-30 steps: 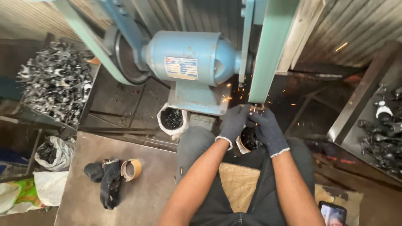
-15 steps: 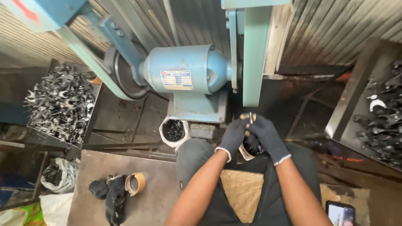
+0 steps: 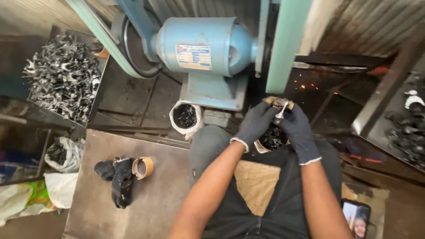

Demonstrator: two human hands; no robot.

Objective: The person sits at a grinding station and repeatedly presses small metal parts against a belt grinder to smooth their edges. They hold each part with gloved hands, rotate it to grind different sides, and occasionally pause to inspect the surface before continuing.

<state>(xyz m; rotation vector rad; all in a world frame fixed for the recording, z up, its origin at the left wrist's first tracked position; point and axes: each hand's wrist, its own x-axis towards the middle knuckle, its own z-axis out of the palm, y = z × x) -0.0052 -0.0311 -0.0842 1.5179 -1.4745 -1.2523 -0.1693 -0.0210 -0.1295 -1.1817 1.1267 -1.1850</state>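
Note:
Both my hands wear dark gloves and meet just below the green belt-sander column [image 3: 283,44]. My left hand [image 3: 256,124] and my right hand [image 3: 295,128] together grip a small shiny metal piece [image 3: 280,110] backed by a brownish block [image 3: 275,102]. A few sparks glow to the right of the column. Under my hands sits a small container of dark metal parts [image 3: 272,139], resting between my knees. The blue motor housing [image 3: 203,44] stands to the left of the column.
A tray heaped with shiny metal parts [image 3: 64,79] is at far left, and another tray of parts [image 3: 405,132] at right. A white bag of dark bits [image 3: 186,117] stands by my knee. Dark gloves [image 3: 117,179] and a tape roll [image 3: 144,167] lie on the metal plate. A phone [image 3: 356,217] rests at lower right.
My hands have pulled the metal piece slightly down and away from the belt. The shower of sparks has thinned to a few. The camera has moved closer.

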